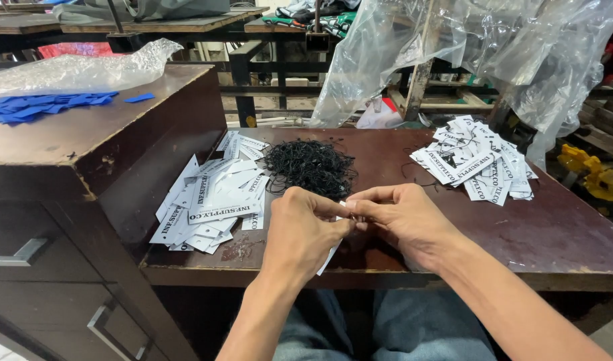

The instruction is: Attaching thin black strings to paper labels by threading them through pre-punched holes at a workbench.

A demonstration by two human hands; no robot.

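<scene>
At far left, scraps of flat blue cut pieces [45, 107] lie on a raised, worn wooden cabinet [85, 154] beside a crumpled clear plastic bag [79, 70]. Below it, on the dark, scuffed wooden counter [560, 234], a loose fan of thin white rectangular paper tags [209, 200] with black print spreads against the cabinet's side. Just right of them sits a matted heap of fine black string loops [310, 167], wiry and tangled.

At the counter's near edge the left hand [303, 230] and the right hand [403, 220] meet, fingertips pinched together on a single white tag [330, 257]. The tag is a slim flat strip; its long axis runs diagonally, its upper end caught between the fingertips and its lower end pointing down and to the left, below the left hand's heel. Both hands are closed in a fine pinch; whether a string is also held between them cannot be told.

Further right, well apart from the hands, a second pile of white tags [477, 164] lies with black strings trailing from it. Behind the counter hang large sheets of wrinkled clear plastic [493, 47] over a wooden frame, and a yellow toy vehicle [597, 175] sits at far right.
</scene>
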